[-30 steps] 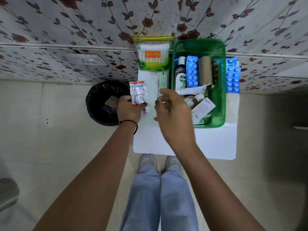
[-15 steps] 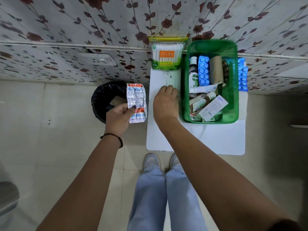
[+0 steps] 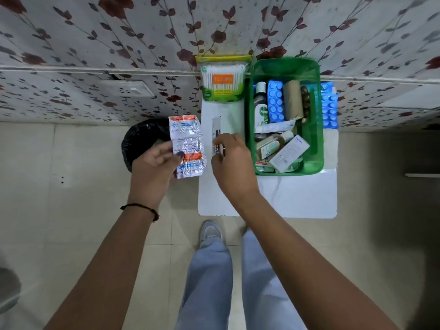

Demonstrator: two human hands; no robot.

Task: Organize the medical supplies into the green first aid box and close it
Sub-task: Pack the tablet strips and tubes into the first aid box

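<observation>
Right hand (image 3: pixel 232 163) fingers (image 3: pixel 217 160) pinching narrow sachet (image 3: pixel 216 135), beside green box (image 3: pixel 320 129)

The wall (image 3: pixel 95 32) is papered in pale grey, patterned with trailing vines, dark leaves and dull red flowers. A thin white conduit (image 3: pixel 71 69) runs level across it, and a white switch plate (image 3: pixel 129 89) sits just below that line on the left. The floor (image 3: pixel 59 210) is laid with large cream tiles with faint grout lines. A small white worktop (image 3: pixel 297 198) stands against the wall. Beside its left edge sits a bin lined with a black plastic bag (image 3: pixel 140 139). Shadow darkens the floor at the far right.
</observation>
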